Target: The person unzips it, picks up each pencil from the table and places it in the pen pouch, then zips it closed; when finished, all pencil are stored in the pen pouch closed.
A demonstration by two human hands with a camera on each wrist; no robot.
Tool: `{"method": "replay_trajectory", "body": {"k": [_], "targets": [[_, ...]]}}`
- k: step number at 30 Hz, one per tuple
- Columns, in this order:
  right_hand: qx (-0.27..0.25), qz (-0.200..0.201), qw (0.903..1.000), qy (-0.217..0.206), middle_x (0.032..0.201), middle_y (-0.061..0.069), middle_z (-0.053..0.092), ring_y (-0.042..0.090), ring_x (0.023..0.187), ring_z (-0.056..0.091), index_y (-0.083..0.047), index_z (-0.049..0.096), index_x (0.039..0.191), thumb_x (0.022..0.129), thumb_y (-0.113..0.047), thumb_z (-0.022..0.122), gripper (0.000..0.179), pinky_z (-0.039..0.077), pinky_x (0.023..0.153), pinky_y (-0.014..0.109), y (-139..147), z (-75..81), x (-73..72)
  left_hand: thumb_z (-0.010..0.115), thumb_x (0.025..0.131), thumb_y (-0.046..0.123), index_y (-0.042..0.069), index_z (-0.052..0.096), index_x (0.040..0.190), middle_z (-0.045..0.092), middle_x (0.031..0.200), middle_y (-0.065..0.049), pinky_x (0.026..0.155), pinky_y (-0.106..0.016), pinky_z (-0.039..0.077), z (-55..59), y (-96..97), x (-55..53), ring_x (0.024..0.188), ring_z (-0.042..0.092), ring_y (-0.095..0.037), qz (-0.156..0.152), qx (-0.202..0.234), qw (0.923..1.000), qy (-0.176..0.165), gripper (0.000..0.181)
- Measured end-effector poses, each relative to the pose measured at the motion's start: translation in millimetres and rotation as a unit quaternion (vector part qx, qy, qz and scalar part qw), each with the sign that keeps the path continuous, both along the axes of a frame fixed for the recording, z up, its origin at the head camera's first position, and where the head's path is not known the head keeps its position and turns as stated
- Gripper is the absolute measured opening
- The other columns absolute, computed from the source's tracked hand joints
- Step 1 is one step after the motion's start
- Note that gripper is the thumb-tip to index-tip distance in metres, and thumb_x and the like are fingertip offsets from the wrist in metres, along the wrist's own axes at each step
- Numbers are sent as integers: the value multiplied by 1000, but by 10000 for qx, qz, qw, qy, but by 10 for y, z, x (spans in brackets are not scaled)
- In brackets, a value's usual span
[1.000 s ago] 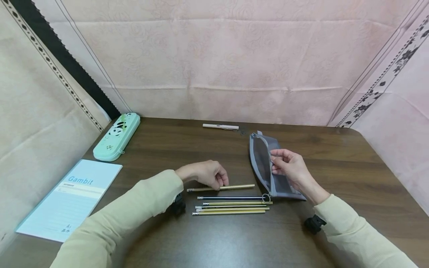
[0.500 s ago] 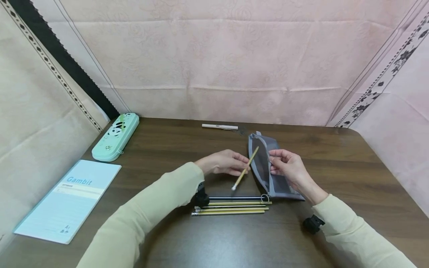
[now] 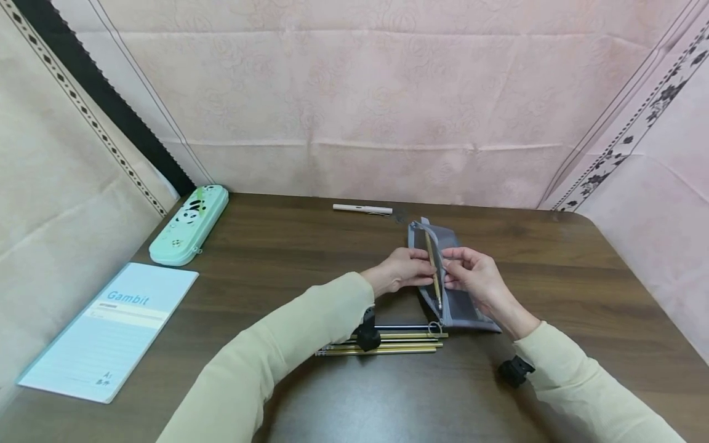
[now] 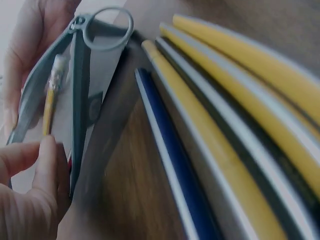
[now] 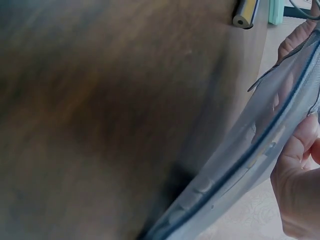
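On the brown table (image 3: 277, 246) the blue notebook (image 3: 111, 335) is lying at left, the grey pouch (image 3: 461, 309) is gaping right of centre, and the loose pencils (image 3: 407, 351) are lying side by side at its near left. And here the right hand (image 3: 473, 271) is pinching the pouch's right edge, thumb against fingers, while the left hand (image 3: 401, 269) is clamping thumb and fingers on one yellow pencil (image 3: 436, 288), holding it lengthwise in the opening; a white pen (image 3: 360, 209) is resting far side.
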State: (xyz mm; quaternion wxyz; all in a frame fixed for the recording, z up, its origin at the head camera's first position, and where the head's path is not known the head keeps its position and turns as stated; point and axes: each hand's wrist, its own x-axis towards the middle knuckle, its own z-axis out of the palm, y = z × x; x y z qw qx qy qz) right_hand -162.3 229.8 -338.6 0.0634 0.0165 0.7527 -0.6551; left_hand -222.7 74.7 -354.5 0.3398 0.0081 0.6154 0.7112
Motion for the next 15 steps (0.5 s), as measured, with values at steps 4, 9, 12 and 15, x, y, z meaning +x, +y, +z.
{"method": "replay_trajectory", "body": {"k": [4, 9, 12, 15], "targets": [[-87, -15, 10000, 24, 80, -2, 59, 4, 65, 59, 11, 45, 123, 95, -6, 53, 34, 55, 62, 18, 0, 1, 9, 55, 90, -8, -4, 40, 137, 55, 126, -23, 94, -35, 50, 13, -20, 26, 114, 57, -33, -50, 74, 9999, 56, 49], [-216, -46, 9997, 109, 77, -4, 59, 4, 62, 58, 12, 46, 120, 94, -4, 54, 32, 55, 60, 18, 10, -8, 9, 54, 92, -4, -3, 39, 139, 53, 129, -24, 97, -36, 48, 78, -181, 50, 117, 56, -32, -580, 5, 9981, 191, 49], [-232, -63, 9996, 117, 75, -4, 58, 4, 61, 58, 11, 47, 119, 94, -4, 54, 30, 55, 59, 18, 12, -10, 7, 55, 92, 0, -1, 41, 138, 55, 128, -23, 96, -36, 48, 104, -325, 51, 113, 59, -29, -1011, -172, 9942, 335, 48], [-181, -92, 9997, 129, 75, -4, 57, 4, 62, 58, 10, 47, 119, 94, -4, 55, 30, 55, 59, 18, 11, -11, 5, 57, 92, 3, -1, 44, 136, 57, 125, -22, 93, -35, 50, 102, -488, 51, 107, 62, -25, -1441, -456, 9870, 552, 46]]}}
